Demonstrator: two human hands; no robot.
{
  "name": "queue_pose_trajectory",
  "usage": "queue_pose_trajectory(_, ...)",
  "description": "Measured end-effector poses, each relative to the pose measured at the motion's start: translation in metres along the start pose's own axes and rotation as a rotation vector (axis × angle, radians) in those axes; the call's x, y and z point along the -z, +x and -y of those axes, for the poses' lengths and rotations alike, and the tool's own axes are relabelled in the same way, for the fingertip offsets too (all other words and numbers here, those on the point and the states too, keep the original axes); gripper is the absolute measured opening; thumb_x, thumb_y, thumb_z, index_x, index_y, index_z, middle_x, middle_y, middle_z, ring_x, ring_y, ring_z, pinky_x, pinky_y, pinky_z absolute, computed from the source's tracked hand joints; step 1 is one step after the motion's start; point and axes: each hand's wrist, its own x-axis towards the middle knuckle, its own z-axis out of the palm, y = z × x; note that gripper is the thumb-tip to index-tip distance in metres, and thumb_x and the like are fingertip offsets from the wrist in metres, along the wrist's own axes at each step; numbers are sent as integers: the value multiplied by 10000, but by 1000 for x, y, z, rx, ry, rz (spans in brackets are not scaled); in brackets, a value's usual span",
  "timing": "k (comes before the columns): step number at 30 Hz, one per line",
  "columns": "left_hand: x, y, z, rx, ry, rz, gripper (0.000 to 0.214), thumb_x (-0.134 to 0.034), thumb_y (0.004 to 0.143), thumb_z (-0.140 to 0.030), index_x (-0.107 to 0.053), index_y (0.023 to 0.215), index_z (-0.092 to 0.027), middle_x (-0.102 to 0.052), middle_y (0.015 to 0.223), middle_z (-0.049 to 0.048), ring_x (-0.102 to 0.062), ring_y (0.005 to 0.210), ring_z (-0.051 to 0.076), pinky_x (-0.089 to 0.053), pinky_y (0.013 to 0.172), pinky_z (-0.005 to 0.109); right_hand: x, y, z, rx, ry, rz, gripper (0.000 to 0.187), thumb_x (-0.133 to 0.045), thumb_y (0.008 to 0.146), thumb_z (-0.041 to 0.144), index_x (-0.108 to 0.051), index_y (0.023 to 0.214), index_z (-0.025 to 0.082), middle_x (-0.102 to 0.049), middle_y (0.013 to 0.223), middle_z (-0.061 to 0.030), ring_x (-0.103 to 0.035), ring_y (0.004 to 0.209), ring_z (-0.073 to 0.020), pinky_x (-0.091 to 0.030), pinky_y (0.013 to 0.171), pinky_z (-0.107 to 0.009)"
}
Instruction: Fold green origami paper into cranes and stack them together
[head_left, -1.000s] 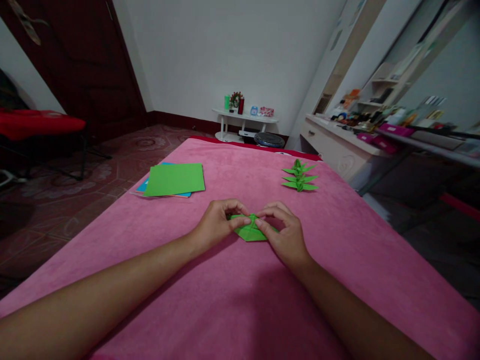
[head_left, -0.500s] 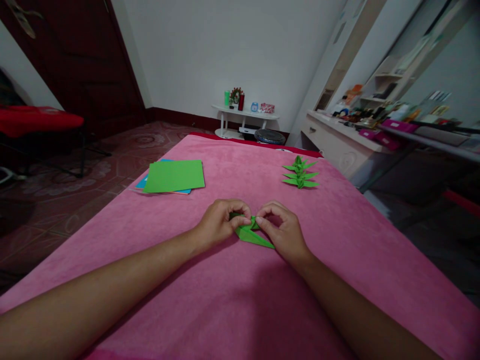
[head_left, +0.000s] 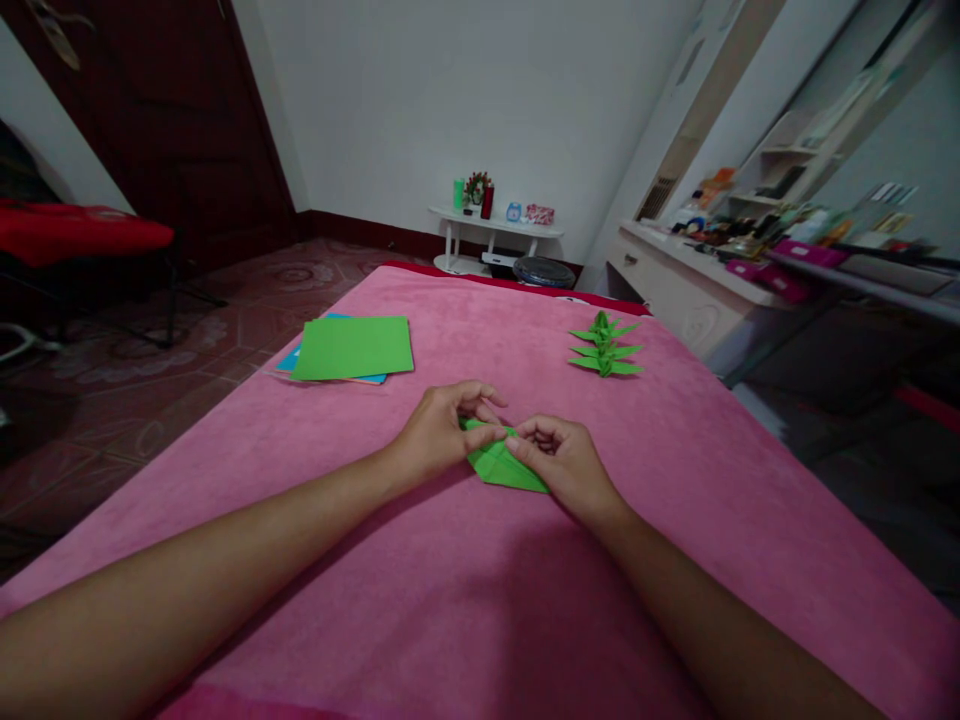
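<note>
A partly folded sheet of green paper (head_left: 504, 468) lies near the middle of the pink cloth, creases showing on its face. My left hand (head_left: 450, 425) grips its left side, thumb pressed on top and the index finger raised off it. From the other side my right hand (head_left: 566, 460) pinches the upper right edge between thumb and fingers. The two thumbs almost meet at the top edge. Fingers hide both ends of the paper.
Green sheets (head_left: 356, 348) over blue ones lie at the left of the pink cloth (head_left: 465, 590). Folded green paper pieces (head_left: 604, 350) with pointed tips stand at the right. Beyond the far edge is a small white table (head_left: 499, 222); a cluttered dresser (head_left: 690, 270) stands right.
The narrow raised folds at the top of the green paper now lie flatter, showing a broader face. My left index finger has lifted away; my right fingers have curled in.
</note>
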Motion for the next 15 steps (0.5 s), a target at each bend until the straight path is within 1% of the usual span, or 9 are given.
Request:
queue_pose_trajectory(2, 1, 3, -3, 23, -135, -51, 419, -708, 727, -295, -567, 1094, -149, -676, 985, 101, -651, 822, 176, -499, 755, 316, 2, 1, 1, -50, 86, -49, 202, -735, 644, 324, -625, 649, 155, -578, 558, 29, -487, 484, -87, -356, 475, -211)
queue_pose_trajectory(4, 3, 5, -5, 79, -306, -141, 509, -689, 752, -355, -521, 1194, -166, -619, 1157, 141, -649, 898, 188, -502, 800, 341, 4, 2, 2, -79, 216, -144, 211, -743, 645, 337, -625, 684, 167, -612, 584, 23, -509, 481, -94, -382, 478, -215)
queue_pose_trajectory(5, 3, 5, -6, 125, -394, -165, 532, -676, 765, -379, -505, 1224, -172, -600, 1194, 153, -649, 909, 189, -504, 807, 348, 5, 2, 2, -80, 275, -197, 216, -747, 646, 342, -626, 700, 172, -631, 607, 16, -525, 489, -100, -403, 488, -222)
queue_pose_trajectory(6, 2, 5, -7, 177, -469, -159, 538, -663, 775, -397, -505, 1237, -170, -600, 1196, 159, -650, 910, 189, -505, 813, 353, 5, 2, 2, -74, 326, -241, 222, -752, 644, 346, -626, 711, 176, -645, 629, 9, -538, 499, -106, -422, 501, -229)
queue_pose_trajectory(8, 0, 3, -6, 257, -537, -76, 520, -671, 768, -408, -557, 1205, -150, -639, 1133, 155, -649, 910, 193, -498, 835, 358, 4, 2, 2, -58, 390, -299, 238, -765, 633, 351, -625, 717, 178, -653, 650, 2, -555, 521, -114, -452, 527, -241)
queue_pose_trajectory(10, -4, 0, -6, 281, -515, 32, 455, -690, 748, -406, -641, 1103, -125, -682, 1038, 136, -649, 902, 198, -487, 844, 347, 2, 2, 0, -60, 417, -310, 253, -773, 626, 356, -623, 720, 176, -650, 654, 0, -563, 538, -118, -465, 543, -247)
queue_pose_trajectory(11, -6, -1, -5, 282, -504, 59, 417, -691, 745, -406, -673, 1044, -117, -698, 983, 125, -650, 887, 196, -484, 838, 337, 0, 1, 0, -67, 423, -300, 256, -774, 627, 359, -621, 719, 174, -648, 654, 0, -564, 543, -119, -467, 546, -249)
queue_pose_trajectory(13, -9, -2, -4, 291, -482, 45, 356, -693, 738, -410, -713, 934, -113, -716, 874, 100, -650, 813, 178, -483, 789, 306, -2, 0, -2, -75, 424, -260, 255, -771, 634, 358, -613, 703, 171, -634, 641, 4, -556, 543, -118, -464, 545, -250)
queue_pose_trajectory(15, -9, -2, -3, 314, -443, -8, 323, -696, 731, -411, -729, 854, -114, -716, 792, 81, -630, 704, 145, -472, 698, 267, -3, -1, -3, -77, 408, -193, 245, -753, 660, 361, -606, 687, 167, -612, 628, 11, -536, 533, -110, -451, 535, -244)
